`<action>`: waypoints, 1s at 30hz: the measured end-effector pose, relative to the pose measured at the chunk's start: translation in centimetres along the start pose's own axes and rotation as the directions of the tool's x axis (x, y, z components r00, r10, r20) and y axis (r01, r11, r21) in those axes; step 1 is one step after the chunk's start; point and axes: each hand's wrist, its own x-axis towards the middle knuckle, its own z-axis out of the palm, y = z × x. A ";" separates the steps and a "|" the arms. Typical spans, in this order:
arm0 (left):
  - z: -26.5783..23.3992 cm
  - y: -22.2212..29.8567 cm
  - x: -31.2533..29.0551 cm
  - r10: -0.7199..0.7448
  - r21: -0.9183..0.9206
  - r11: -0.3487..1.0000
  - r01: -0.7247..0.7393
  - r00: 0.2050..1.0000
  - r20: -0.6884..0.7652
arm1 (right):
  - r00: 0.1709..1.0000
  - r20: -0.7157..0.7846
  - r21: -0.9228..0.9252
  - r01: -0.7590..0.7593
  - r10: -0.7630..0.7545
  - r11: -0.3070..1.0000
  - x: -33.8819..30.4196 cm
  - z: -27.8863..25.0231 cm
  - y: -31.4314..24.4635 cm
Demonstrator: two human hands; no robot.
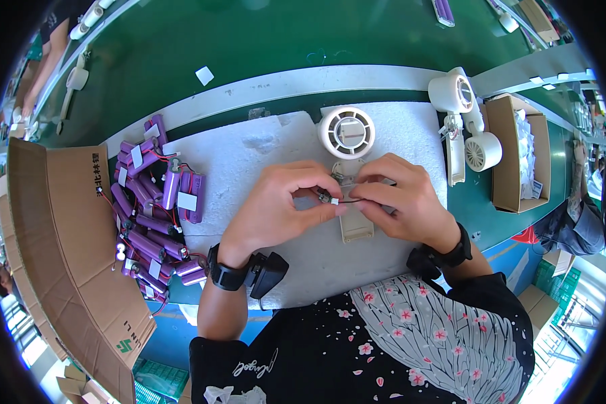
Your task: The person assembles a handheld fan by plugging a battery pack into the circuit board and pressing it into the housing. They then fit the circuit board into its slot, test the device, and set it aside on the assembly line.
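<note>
Left hand pinching the small white connector; right hand gripping a thin dark wire; pale casing beneath!

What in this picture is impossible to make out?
All in the head view:
Long beige plastic casing: middle partly hidden by the person's fingers.
Small white plastic plug: too small to tell whether it's connected.
Purple cylindrical battery packs: lower ones hidden beneath upper ones.

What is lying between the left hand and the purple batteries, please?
Between the left hand and the purple batteries, the head view shows only bare white foam sheet.
</note>
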 end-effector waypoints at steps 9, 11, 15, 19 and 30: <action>0.2 0.8 0.0 -0.033 0.036 0.999 0.034 0.999 -0.020 | 0.995 0.021 -0.102 -0.091 0.094 0.991 -0.6 0.6 -0.7; 0.4 0.5 -0.1 -0.046 -0.023 0.999 0.045 0.998 -0.030 | 0.992 0.027 -0.073 -0.119 0.121 0.990 -0.4 0.3 -0.9; 0.7 0.1 -0.1 -0.072 -0.153 0.986 0.063 0.996 -0.049 | 0.979 0.045 0.012 -0.198 0.197 0.980 -0.3 0.1 -1.2; 0.8 0.0 0.0 -0.056 -0.144 0.989 0.045 0.996 -0.075 | 0.972 0.027 0.066 -0.236 0.234 0.970 -0.3 0.5 -1.0; -0.1 0.2 -0.2 -0.135 -0.307 0.942 0.132 0.991 0.010 | 0.980 0.071 0.144 -0.192 0.183 0.971 -0.3 0.1 -0.2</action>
